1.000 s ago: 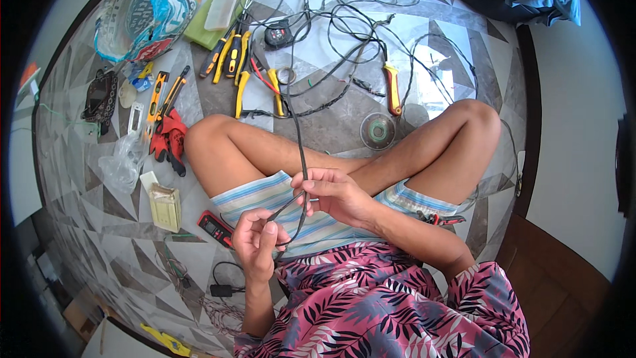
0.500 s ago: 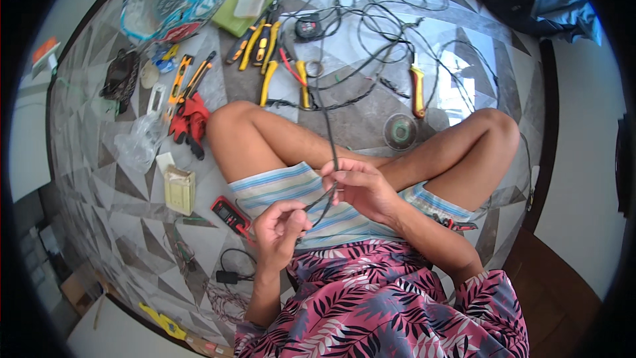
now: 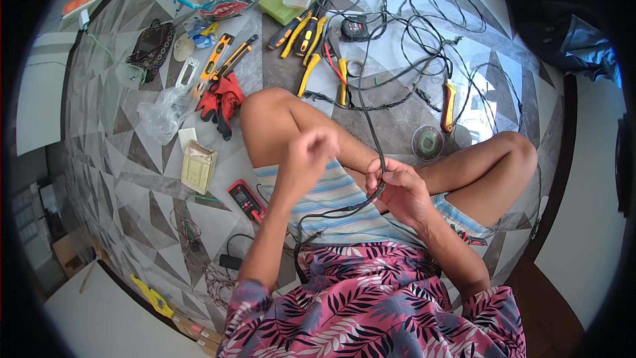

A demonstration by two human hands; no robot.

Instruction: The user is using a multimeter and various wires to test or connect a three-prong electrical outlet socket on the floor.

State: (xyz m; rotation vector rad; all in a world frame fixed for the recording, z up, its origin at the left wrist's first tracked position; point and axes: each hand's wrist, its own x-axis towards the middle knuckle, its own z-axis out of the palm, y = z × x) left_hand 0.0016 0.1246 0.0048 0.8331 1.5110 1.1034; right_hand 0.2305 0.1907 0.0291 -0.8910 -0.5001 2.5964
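My right hand (image 3: 405, 192) is closed on a thin black cable (image 3: 372, 126) over my lap. From my fingers the cable runs up toward the loops on the floor, and other lengths sag across my striped shorts. My left hand (image 3: 310, 159) is raised over my left shin, away from the cable, its fingers smeared by motion. Beyond my legs lie yellow-handled pliers (image 3: 308, 74), a red-and-yellow knife (image 3: 449, 107) and a black tape measure (image 3: 355, 28). A roll of tape (image 3: 356, 68) rests beside the pliers.
Red-and-black gloves (image 3: 222, 103), a clear plastic bag (image 3: 161, 116), a cream switch box (image 3: 199, 169) and a red multimeter (image 3: 246, 200) lie to my left. A round clear disc (image 3: 426, 143) sits between my legs. A black bag (image 3: 543, 23) stands far right.
My left hand has let go of the cable and moved up and away. My right hand still grips it. The view has shifted, so the floor items appear farther right.
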